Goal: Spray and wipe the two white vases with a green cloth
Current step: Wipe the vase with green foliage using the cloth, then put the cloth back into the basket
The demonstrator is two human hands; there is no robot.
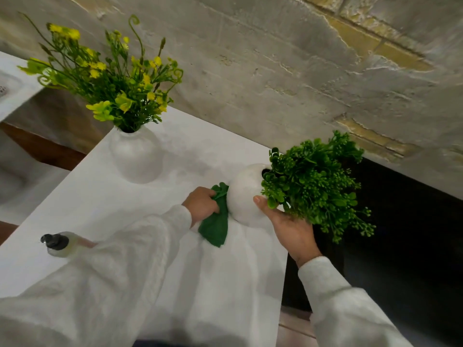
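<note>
**Cloth on tilted vase, both hands busy**

White table [100, 196] against rough grey wall [275, 71] with yellowish brick patches; dark area [400, 246] beyond right edge of table.

Upright vase [136, 159] at far left of table: white, round, holding yellow flowers [120, 83], well apart from both hands.

Tilted vase [244, 196] near right edge: white, round, tipped with mouth facing right and base toward left. Touching table or lifted: cannot tell. Green plant [315, 181] spilling from mouth, out past table edge over dark area.

Left hand [203, 204] closed round bunched green cloth [215, 224], fingers curled, pressing cloth against base end of tilted vase. Loose tail of cloth hanging down toward table.

Right hand [290, 229] palm up under neck of tilted vase, thumb on white side, fingers hidden under foliage. Gripping vase, holding it tipped.

Left sleeve [125, 259] and right sleeve [338, 296] both white knit.

Bottle [59, 244] at near left of table: pale body, black top, blurred. Just beside left sleeve, partly hidden by it, untouched.

White sink [12, 91] corner at far left, apart from table, drain just visible at frame edge.
</note>
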